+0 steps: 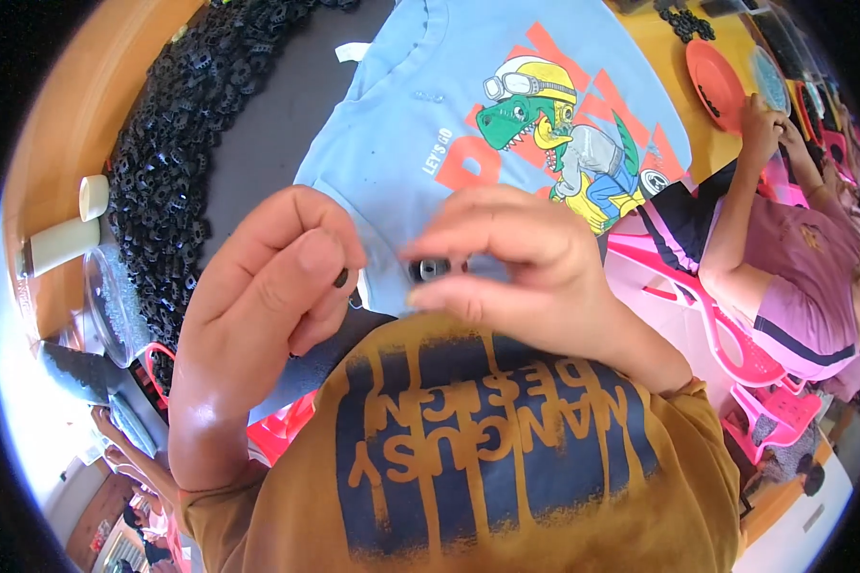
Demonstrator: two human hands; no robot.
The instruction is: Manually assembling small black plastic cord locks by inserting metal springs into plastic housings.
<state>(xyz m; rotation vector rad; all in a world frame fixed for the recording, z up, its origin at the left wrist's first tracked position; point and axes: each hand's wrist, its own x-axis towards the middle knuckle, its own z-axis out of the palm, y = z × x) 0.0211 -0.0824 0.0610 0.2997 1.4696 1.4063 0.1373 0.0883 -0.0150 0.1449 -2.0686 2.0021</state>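
Observation:
My left hand is closed in a pinch, with the tip of a small dark piece showing beside the thumb. Most of that piece is hidden by the fingers. Facing it, my right hand curves its thumb and fingers around a small black plastic part, slightly blurred by motion. A short gap separates the two hands. Beneath and beyond them a light-blue T-shirt with a printed cartoon dinosaur lies spread over the table.
A long heap of black plastic parts runs along the left. Beside it are a white container, a small cream cup and a clear bowl. At right, a person works near a red dish, with pink chairs between us.

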